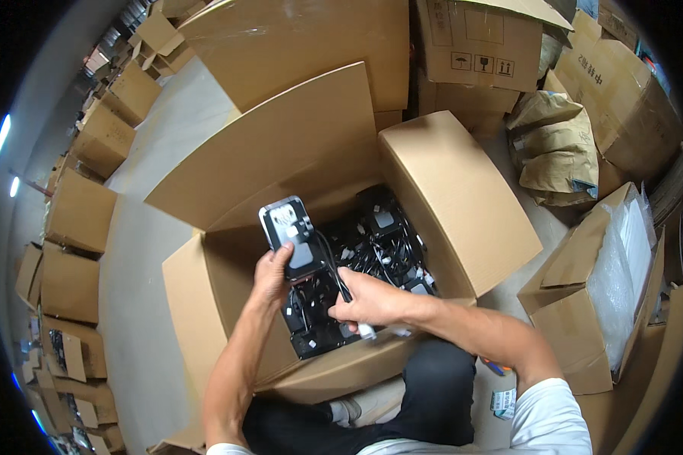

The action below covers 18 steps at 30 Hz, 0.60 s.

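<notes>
Surrounding the held black device [302, 252] are cardboard flaps [457, 203].

- Left hand [272, 273]: most fingers hidden behind the black device [303, 256].
- Right hand [370, 298]: cable [341, 282] hidden where the fist closes; white connector [366, 331] below it blurred.
- Open carton [234, 277]: floor hidden under black units [377, 211] and tangled leads [357, 259].
- Left sleeve [228, 450]: cut off by the lower edge.
- Left-row cartons [70, 280]: dark contents [58, 343] too small to identify.
</notes>
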Each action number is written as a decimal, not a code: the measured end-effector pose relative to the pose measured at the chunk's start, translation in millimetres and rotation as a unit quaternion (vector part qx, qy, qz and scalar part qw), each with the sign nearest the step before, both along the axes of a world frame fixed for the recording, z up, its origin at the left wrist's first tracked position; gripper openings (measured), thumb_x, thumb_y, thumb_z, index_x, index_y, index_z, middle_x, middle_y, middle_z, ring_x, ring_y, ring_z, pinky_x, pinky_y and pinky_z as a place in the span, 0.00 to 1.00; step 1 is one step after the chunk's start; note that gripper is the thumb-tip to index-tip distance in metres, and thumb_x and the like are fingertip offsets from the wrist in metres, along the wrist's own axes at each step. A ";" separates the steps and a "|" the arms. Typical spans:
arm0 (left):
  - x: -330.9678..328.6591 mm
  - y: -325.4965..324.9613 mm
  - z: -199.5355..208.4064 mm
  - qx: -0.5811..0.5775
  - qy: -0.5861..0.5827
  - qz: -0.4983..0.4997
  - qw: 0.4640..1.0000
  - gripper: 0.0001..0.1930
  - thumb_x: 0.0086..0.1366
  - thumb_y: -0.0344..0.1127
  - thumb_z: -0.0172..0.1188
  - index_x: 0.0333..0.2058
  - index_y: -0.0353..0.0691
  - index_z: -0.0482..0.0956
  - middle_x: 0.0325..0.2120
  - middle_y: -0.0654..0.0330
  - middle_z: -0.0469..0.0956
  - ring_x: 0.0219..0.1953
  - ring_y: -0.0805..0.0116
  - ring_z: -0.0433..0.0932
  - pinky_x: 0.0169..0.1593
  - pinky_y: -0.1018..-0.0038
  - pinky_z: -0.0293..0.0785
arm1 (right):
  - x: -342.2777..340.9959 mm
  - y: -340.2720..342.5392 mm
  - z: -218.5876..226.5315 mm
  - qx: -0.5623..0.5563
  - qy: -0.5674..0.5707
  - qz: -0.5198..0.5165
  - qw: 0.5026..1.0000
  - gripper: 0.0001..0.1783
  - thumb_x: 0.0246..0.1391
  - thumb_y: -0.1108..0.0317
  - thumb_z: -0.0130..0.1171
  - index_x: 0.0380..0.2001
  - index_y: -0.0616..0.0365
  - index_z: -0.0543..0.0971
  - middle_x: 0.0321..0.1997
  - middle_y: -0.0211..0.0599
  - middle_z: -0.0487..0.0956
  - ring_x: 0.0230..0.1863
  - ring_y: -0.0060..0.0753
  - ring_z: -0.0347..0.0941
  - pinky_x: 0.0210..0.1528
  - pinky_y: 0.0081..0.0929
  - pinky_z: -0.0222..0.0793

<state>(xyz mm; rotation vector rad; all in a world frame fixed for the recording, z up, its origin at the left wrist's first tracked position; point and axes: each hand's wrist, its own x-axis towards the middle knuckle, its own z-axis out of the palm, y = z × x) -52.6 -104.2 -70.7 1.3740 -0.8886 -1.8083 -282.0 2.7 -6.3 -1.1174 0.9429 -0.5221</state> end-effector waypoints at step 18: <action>-141.7 -60.3 -234.5 -0.041 -0.179 0.029 0.983 0.32 0.64 0.42 0.68 0.61 0.29 0.70 0.53 0.46 0.78 0.54 0.57 0.76 0.61 0.67 0.68 | -34.6 -18.2 -41.7 -0.163 0.162 0.000 0.973 0.31 0.63 0.56 0.56 0.57 0.76 0.70 0.45 0.64 0.79 0.49 0.60 0.78 0.52 0.48 0.72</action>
